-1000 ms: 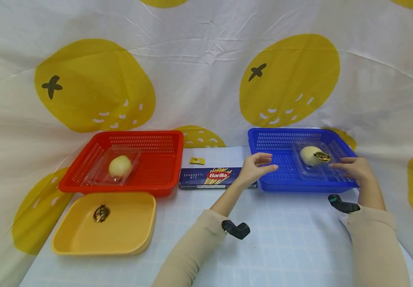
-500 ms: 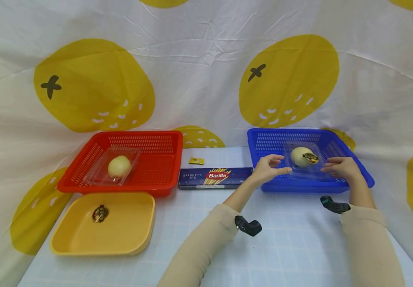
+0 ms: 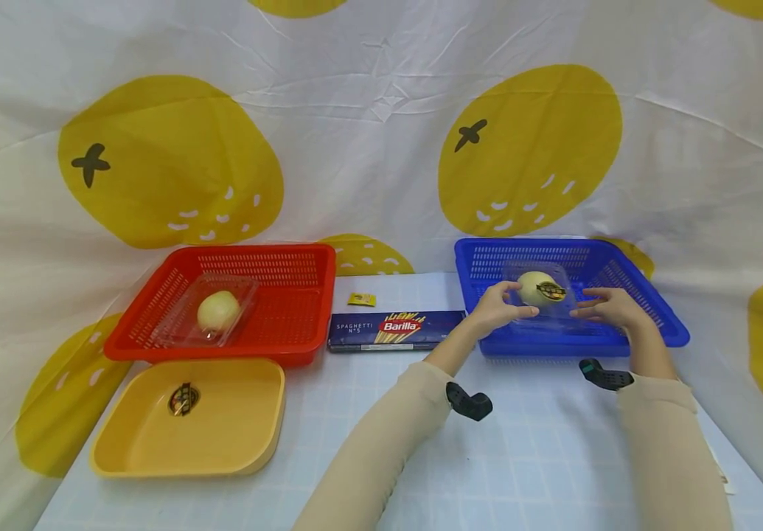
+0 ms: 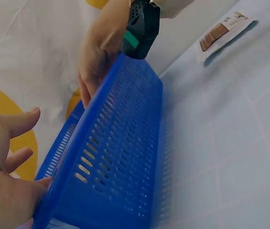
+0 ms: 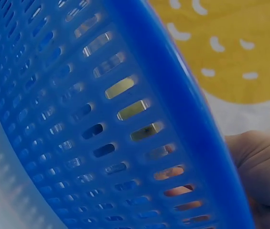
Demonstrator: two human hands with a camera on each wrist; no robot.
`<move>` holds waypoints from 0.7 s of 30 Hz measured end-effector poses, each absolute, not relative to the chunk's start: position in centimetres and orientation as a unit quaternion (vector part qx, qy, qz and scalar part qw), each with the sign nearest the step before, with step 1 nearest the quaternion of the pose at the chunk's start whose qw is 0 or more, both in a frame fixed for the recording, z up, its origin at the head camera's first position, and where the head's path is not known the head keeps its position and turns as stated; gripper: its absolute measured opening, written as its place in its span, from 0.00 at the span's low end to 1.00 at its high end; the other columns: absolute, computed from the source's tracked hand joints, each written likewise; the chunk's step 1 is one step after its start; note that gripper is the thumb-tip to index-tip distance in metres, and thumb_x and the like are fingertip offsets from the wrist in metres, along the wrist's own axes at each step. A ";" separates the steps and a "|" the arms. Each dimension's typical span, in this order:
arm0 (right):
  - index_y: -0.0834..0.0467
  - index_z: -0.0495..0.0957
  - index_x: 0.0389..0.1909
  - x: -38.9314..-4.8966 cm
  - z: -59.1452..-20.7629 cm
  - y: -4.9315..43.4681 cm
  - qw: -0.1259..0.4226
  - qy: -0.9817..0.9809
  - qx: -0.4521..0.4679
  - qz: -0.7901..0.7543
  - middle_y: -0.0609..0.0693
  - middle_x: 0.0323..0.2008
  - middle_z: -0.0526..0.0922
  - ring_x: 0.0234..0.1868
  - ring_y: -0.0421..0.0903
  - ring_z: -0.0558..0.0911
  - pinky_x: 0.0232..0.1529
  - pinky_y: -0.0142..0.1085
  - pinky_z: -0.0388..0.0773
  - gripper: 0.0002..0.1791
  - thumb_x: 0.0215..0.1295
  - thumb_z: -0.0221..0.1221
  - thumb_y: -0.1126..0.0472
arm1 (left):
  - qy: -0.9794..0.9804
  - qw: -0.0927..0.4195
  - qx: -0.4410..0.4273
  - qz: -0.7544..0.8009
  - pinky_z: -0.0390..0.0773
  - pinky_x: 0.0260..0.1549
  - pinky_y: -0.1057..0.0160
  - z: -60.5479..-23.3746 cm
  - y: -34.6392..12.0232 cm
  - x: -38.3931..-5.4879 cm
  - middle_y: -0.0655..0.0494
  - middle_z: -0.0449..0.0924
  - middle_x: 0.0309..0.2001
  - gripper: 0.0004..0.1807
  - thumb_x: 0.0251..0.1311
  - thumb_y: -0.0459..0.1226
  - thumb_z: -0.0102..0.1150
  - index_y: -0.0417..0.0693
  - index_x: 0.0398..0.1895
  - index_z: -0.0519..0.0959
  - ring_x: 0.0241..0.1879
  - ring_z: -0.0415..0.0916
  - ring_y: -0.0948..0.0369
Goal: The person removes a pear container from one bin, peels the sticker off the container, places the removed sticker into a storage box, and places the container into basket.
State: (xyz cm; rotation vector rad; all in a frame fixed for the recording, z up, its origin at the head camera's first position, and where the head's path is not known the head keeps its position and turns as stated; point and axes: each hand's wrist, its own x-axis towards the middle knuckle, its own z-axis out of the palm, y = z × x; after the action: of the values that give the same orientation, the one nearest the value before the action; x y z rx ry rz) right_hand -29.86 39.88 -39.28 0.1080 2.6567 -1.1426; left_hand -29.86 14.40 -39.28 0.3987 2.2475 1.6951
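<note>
A clear plastic box (image 3: pixel 563 317) sits in the blue basket (image 3: pixel 646 332). Inside it is a pale round onion-like item (image 3: pixel 531 287), and a dark round sticker (image 3: pixel 551 290) shows on top. My left hand (image 3: pixel 495 308) reaches over the basket's front left rim, fingers spread and loosely bent at the box's left side. At the box's right side, my right hand (image 3: pixel 616 308) touches its edge with extended fingers. In the left wrist view, thumb and fingers of the left hand (image 4: pixel 5 162) stand apart; the basket wall hides the contact. The right wrist view mostly shows the perforated basket wall (image 5: pixel 101 119).
Left stands a red basket (image 3: pixel 288 332) holding another clear box (image 3: pixel 175 317) with a pale item. Before it is a yellow tray (image 3: pixel 235 413) with a dark sticker. A spaghetti box (image 3: pixel 368 332), small yellow packet (image 3: pixel 361 299) and brown-white packet (image 4: pixel 225 33) lie on the table.
The clear box has shifted left inside the blue basket, together with my right hand. My left hand has moved right, from the basket's corner to the box's left side.
</note>
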 end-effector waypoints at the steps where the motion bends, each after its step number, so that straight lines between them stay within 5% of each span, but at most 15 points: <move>1: 0.75 0.44 0.69 -30.0 -39.4 39.9 0.130 0.907 0.029 -0.399 0.77 0.62 0.59 0.60 0.69 0.67 0.56 0.53 0.69 0.49 0.61 0.62 0.54 | 0.784 0.151 0.137 0.587 0.75 0.48 0.55 -39.3 14.5 -30.0 0.49 0.70 0.59 0.34 0.52 0.42 0.69 0.50 0.63 0.69 0.55 0.70 0.53; 9: 0.68 0.38 0.72 -30.4 -39.8 39.5 0.169 0.874 -0.007 -0.455 0.75 0.67 0.49 0.60 0.69 0.68 0.52 0.50 0.74 0.47 0.63 0.59 0.62 | 0.797 0.166 0.141 0.563 0.72 0.54 0.57 -39.4 15.0 -30.4 0.50 0.64 0.66 0.35 0.52 0.40 0.68 0.48 0.65 0.66 0.63 0.64 0.53; 14: 0.69 0.37 0.71 -30.4 -39.8 39.7 0.176 0.872 0.006 -0.457 0.77 0.64 0.55 0.57 0.64 0.73 0.52 0.49 0.74 0.48 0.63 0.59 0.59 | 0.827 0.153 0.166 0.515 0.73 0.51 0.60 -39.4 15.5 -30.1 0.49 0.66 0.64 0.36 0.53 0.43 0.68 0.46 0.64 0.66 0.61 0.66 0.55; 21: 0.69 0.42 0.71 -30.4 -39.8 40.3 0.176 0.851 0.017 -0.494 0.66 0.61 0.67 0.45 0.35 0.79 0.55 0.42 0.73 0.46 0.65 0.59 0.54 | 0.818 0.131 0.092 0.552 0.73 0.51 0.56 -39.4 15.7 -30.2 0.53 0.67 0.63 0.34 0.52 0.44 0.68 0.50 0.64 0.68 0.61 0.65 0.54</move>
State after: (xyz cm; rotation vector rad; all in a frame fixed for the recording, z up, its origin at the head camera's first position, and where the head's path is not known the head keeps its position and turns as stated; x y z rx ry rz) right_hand -30.42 40.27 -39.75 0.0493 2.4109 -1.4008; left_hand -30.23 15.67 -39.44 0.2675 2.3759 1.6041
